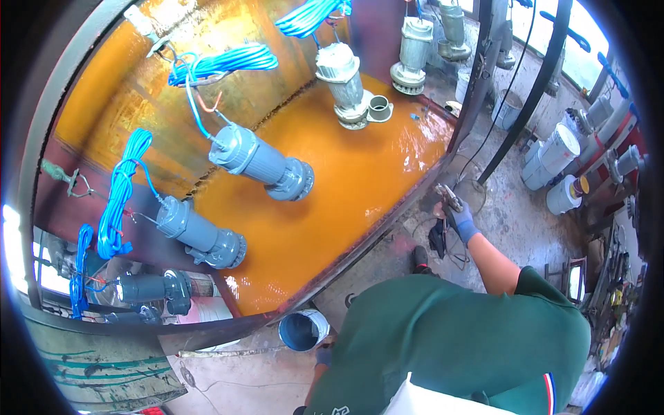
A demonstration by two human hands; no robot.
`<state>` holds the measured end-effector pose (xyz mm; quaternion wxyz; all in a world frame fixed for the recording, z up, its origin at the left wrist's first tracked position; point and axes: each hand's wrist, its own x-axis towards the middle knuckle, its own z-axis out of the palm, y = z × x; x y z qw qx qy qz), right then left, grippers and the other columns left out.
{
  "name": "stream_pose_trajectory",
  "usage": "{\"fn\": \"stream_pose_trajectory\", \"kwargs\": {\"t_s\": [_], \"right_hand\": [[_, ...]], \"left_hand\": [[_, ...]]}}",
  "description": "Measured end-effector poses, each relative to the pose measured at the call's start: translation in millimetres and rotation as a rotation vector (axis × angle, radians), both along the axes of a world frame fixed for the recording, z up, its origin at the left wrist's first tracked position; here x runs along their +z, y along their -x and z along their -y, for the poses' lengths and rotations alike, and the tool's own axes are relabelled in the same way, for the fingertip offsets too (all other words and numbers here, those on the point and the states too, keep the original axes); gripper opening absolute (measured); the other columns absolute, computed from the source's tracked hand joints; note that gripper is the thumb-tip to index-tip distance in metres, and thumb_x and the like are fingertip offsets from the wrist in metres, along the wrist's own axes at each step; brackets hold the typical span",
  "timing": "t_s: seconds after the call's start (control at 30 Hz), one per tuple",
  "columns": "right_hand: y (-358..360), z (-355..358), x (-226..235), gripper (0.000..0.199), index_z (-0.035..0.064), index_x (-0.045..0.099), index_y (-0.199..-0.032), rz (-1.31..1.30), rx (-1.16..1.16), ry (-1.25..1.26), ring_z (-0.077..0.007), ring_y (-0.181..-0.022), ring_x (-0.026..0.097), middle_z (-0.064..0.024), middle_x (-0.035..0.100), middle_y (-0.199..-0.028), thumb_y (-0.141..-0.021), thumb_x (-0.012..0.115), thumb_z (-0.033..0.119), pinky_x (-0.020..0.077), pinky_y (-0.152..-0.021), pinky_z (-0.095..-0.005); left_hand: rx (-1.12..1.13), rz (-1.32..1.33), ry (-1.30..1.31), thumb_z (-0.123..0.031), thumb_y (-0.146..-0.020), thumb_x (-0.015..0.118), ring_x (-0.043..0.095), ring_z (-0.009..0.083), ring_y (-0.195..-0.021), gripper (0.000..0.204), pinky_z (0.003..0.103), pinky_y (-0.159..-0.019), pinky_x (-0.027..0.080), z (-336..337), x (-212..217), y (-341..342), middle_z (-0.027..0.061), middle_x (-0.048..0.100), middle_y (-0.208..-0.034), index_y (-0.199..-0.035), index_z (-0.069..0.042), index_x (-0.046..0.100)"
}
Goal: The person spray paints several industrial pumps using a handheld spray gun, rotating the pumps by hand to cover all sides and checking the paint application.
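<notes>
My right hand (461, 218), in a grey-blue glove, is closed around a metal tool (449, 196) that looks like a spray gun, out past the tank's right edge. A dark piece (437, 238) hangs beneath it. Mostly hidden by my body, my gloved left hand (324, 355) is beside a white bucket (321, 326) with a dark bluish inside; its fingers cannot be made out. Over the orange-brown liquid hang grey-blue motor pumps, one in the middle (252, 158), one lower left (198, 232) and one at the back (344, 86), with blue cable coils (225, 63) above them.
The tank's dark rim (360, 257) runs diagonally before me. A black post (519, 114) stands on the right, with thin hoses on the floor (460, 257). White buckets (553, 155) and more pumps line the right side. A green-streaked curved panel (104, 373) lies lower left.
</notes>
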<state>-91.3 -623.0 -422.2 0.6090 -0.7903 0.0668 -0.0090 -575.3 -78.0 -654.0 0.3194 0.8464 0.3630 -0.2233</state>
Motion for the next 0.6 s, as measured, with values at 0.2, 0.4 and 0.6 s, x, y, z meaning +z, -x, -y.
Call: {"fn": "stream_pose_trajectory", "kwargs": {"t_s": [0.2,0.4,0.6], "right_hand": [[-45,8,-17,0.03,0.0046,0.074,-0.111,-0.074,0.067,-0.008,-0.0139,-0.081,0.066,-0.0037,0.074,-0.09,-0.094,0.078,0.029,0.0548,-0.076,-0.0338],[-68,53,-14,0.029,0.0041,0.073,-0.112,-0.035,-0.024,-0.136,-0.0124,-0.08,0.066,-0.0048,0.075,-0.09,-0.095,0.076,0.027,0.0545,-0.075,-0.0322],[-99,77,-7,0.03,0.003,0.073,-0.112,-0.147,0.027,-0.116,-0.0118,-0.077,0.062,-0.0032,0.072,-0.086,-0.094,0.077,0.027,0.0534,-0.073,-0.0321]], "left_hand": [[0.003,-0.137,-0.068,-0.036,-0.092,0.073,0.072,0.0353,-0.1,0.04,0.046,-0.088,0.055,9,15,-46,0.0209,0.076,-0.107,-0.111,-0.001,0.074],[0.012,0.006,-0.057,-0.031,-0.089,0.075,0.072,0.0341,-0.097,0.036,0.045,-0.087,0.056,56,45,-139,0.0192,0.075,-0.102,-0.109,-0.002,0.073],[0.002,0.331,-0.08,-0.026,-0.085,0.078,0.071,0.033,-0.094,0.032,0.044,-0.085,0.056,99,72,-255,0.0175,0.075,-0.097,-0.107,-0.003,0.072]]}}
